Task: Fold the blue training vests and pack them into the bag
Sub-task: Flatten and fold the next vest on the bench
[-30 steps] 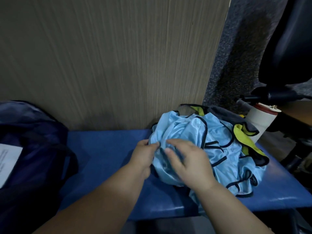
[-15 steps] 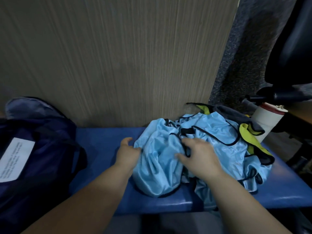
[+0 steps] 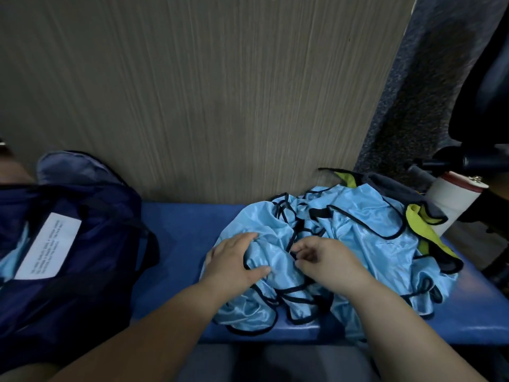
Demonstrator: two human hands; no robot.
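A crumpled heap of light blue training vests (image 3: 366, 244) with black trim lies on the blue bench (image 3: 181, 232), right of centre. My left hand (image 3: 234, 260) lies on the heap's left side, fingers and thumb round a bunch of the blue cloth. My right hand (image 3: 319, 257) is just beside it, fingers curled and pinching a black-trimmed edge of the same vest. The dark navy bag (image 3: 77, 244) stands open on the bench's left end, with a white label (image 3: 49, 249) on it and some light blue cloth (image 3: 11, 255) showing inside.
Yellow-green vests (image 3: 418, 224) and a grey cloth (image 3: 399, 188) lie behind the blue heap. A white cylinder with a red top (image 3: 454, 199) stands at the bench's right end, near a dark chair (image 3: 484, 106). A wood-grain wall panel (image 3: 192, 92) backs the bench.
The view has shifted left, showing more of the bag. Both hands have pulled one vest toward the bench's front edge, and my right hand has gone from flat on the cloth to pinching its edge.
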